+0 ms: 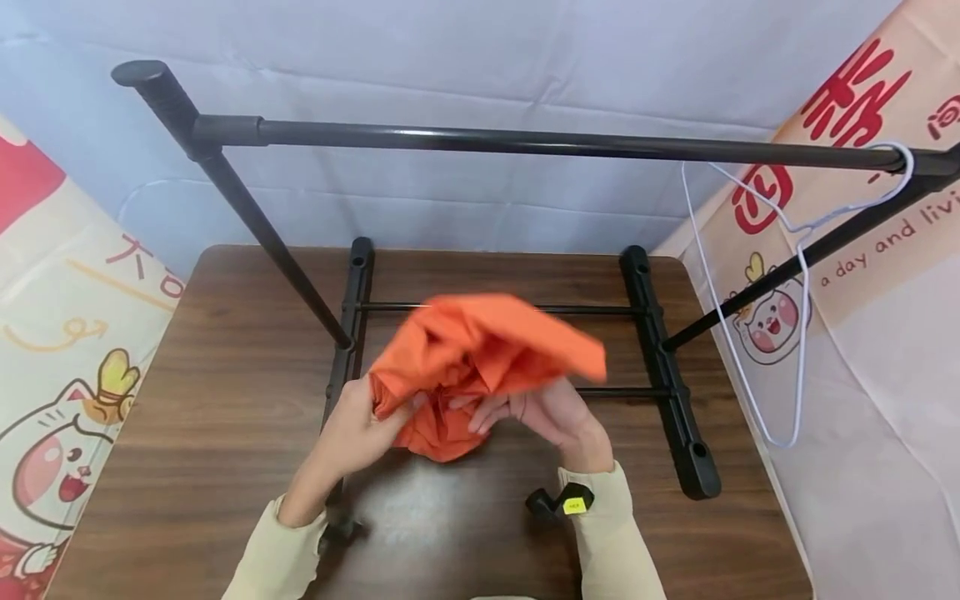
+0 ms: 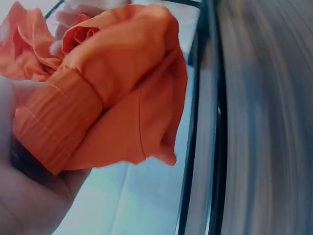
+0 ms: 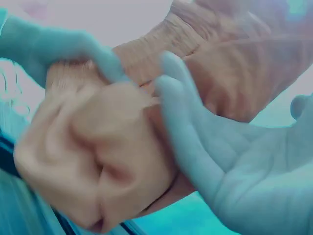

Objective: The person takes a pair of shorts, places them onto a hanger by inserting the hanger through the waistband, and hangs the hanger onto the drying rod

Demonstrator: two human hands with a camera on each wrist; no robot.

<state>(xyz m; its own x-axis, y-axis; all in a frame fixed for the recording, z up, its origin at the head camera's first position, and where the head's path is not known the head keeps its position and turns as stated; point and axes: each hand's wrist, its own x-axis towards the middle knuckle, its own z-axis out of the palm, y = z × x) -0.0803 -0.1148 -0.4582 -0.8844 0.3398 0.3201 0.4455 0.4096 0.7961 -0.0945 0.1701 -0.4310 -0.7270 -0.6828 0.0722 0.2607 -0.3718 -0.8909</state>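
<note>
A bunched orange garment with a gathered elastic band is held up over the table, its folds partly blurred. My left hand grips it by the band at its left side, thumb toward me; the left wrist view shows this band against the palm. On the other side, my right hand touches the lower folds from below. Seen from the right wrist, the right hand has its fingers nearly straight along the cloth. The garment's exact kind is hard to tell while crumpled.
A black rack stands on the brown wooden table, its top bar crossing above the hands. From the bar's right end hangs a white hanger. The rack's right foot lies right of my right hand. Printed sheets hang on both sides.
</note>
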